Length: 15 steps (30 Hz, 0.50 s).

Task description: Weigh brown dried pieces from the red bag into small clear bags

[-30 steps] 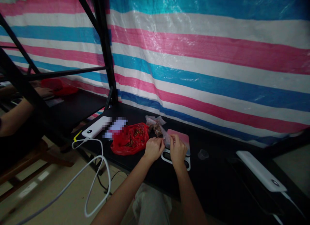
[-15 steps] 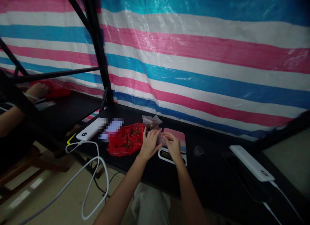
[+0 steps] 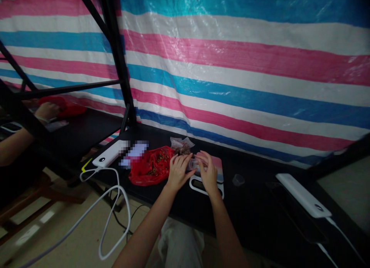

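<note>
Where left fingers (image 3: 179,162) bend, a red bag (image 3: 148,179) adjoins.

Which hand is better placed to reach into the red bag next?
Probably the left hand: it is close beside the red bag, while the right hand is farther off, over the scale. Both seem busy with a clear bag, though.

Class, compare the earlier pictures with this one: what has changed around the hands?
The left hand has uncurled its fingers; the clear bag, raised a second ago, now shows lower between it and the right hand. The scale, red bag and clear cup stayed put.
</note>
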Available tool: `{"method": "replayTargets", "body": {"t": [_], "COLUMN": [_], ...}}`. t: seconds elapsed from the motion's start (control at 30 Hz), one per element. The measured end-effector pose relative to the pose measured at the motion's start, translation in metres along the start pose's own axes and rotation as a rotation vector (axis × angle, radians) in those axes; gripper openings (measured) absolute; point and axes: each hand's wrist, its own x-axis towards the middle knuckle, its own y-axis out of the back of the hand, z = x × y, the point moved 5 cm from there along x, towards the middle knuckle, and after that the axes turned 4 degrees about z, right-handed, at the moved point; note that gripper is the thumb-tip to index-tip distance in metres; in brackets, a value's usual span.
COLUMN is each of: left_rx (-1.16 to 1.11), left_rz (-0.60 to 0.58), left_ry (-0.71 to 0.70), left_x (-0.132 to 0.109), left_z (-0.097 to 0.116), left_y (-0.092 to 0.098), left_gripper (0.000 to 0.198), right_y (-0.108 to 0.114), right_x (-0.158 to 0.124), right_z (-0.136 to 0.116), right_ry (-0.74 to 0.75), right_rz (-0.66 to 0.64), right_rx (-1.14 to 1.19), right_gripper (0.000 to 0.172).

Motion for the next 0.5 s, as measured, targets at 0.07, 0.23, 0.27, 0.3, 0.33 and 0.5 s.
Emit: {"method": "replayTargets", "body": {"t": [0.07, 0.23, 0.27, 0.3, 0.33, 0.5], "left_rx": [0.0, 0.003, 0.001, -0.002, -0.005, -0.01], "left_rz": [0.002, -0.031, -0.041, -0.053, -0.068, -0.132], "left_ry": [0.014, 0.027, 0.025, 0.022, 0.022, 0.038], "left_x": [0.0, 0.0, 0.0, 0.0, 0.0, 0.0], "left_z": [-0.001, -0.002, -0.002, -0.002, -0.002, -0.003], "left_y": [-0.001, -0.003, -0.003, -0.004, -0.004, -0.007], "left_gripper": [0.054, 0.055, 0.055, 0.056, 0.056, 0.058], "right_y": [0.007, 0.003, 0.001, -0.002, -0.004, -0.007], "right_x": [-0.001, -0.001, -0.002, -0.002, -0.002, -0.003], "right_z": [-0.009, -0.027, -0.028, -0.028, -0.027, -0.019], "right_ry": [0.044, 0.208, 0.229, 0.24, 0.241, 0.18], "right_rz": [0.068, -0.081, -0.114, -0.137, -0.153, -0.161], "right_rx": [-0.03, -0.099, -0.096, -0.09, -0.086, -0.084], "right_gripper": [0.029, 0.013, 0.012, 0.012, 0.012, 0.016]}}
